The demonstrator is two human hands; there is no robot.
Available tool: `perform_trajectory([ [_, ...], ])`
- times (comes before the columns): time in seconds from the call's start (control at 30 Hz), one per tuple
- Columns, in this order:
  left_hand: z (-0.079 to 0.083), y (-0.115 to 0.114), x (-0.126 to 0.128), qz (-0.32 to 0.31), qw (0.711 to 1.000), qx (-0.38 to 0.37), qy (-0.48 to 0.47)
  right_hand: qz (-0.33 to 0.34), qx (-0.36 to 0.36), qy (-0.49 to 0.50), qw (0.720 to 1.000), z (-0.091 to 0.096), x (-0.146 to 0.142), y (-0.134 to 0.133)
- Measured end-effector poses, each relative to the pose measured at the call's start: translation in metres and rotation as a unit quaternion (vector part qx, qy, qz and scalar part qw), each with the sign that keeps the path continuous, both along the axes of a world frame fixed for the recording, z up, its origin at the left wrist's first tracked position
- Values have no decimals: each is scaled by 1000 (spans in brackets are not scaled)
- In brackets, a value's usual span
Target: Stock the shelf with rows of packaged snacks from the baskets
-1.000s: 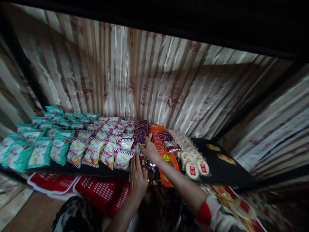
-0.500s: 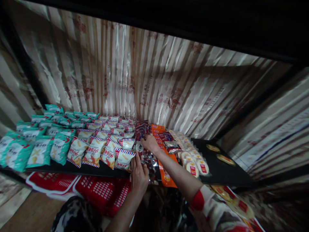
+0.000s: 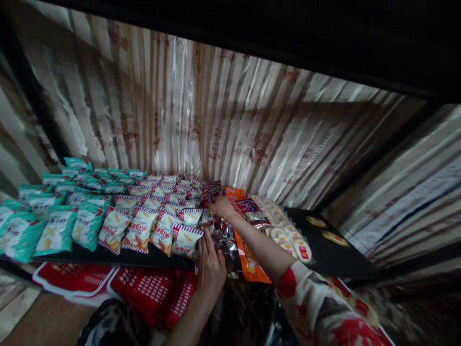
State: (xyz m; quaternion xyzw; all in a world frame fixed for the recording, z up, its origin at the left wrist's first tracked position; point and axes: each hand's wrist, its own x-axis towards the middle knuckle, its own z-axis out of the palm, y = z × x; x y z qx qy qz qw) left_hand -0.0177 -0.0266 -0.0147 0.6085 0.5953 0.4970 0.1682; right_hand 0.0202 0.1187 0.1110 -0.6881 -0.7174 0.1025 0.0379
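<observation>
My right hand (image 3: 222, 207) reaches over the row of dark red snack packets, its fingers curled on a dark red snack packet (image 3: 211, 192) towards the back; its fingertips are partly hidden. Lower down, my left hand (image 3: 212, 262) lies with fingers stretched out against the near end of the same row, by the clear fronts of the dark packets (image 3: 225, 240). Just left of it stands a white-and-red snack bag (image 3: 186, 240). Under my right forearm run orange packets (image 3: 251, 259), with another dark red packet (image 3: 254, 211) lying across them.
Teal snack bags (image 3: 54, 230) fill the left of the black shelf (image 3: 338, 254). Round pale packaged snacks (image 3: 288, 238) lie on the right, with two flat yellow packets (image 3: 334, 238) beyond. Red baskets (image 3: 151, 290) sit beneath. A dark upper shelf (image 3: 270, 33) hangs overhead.
My right hand has shifted slightly left along the dark packets. My left hand has moved a little right and down, fingers still stretched. The view has tilted slightly.
</observation>
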Motion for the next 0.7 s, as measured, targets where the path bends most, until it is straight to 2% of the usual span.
perform_trajectory([
  [0.2,1,-7,2,-12,999,-40,0,15,-24,-49,998,-1,-4,-2],
  [0.4,3,-17,2,-45,999,-25,13,26,52,-49,997,-10,-2,-10],
  [0.57,-1,-21,-1,-42,998,-31,28,38,85,-41,995,-10,6,-17],
  [0.7,-5,-23,-3,-38,998,17,54,46,121,-23,991,-9,17,-30],
])
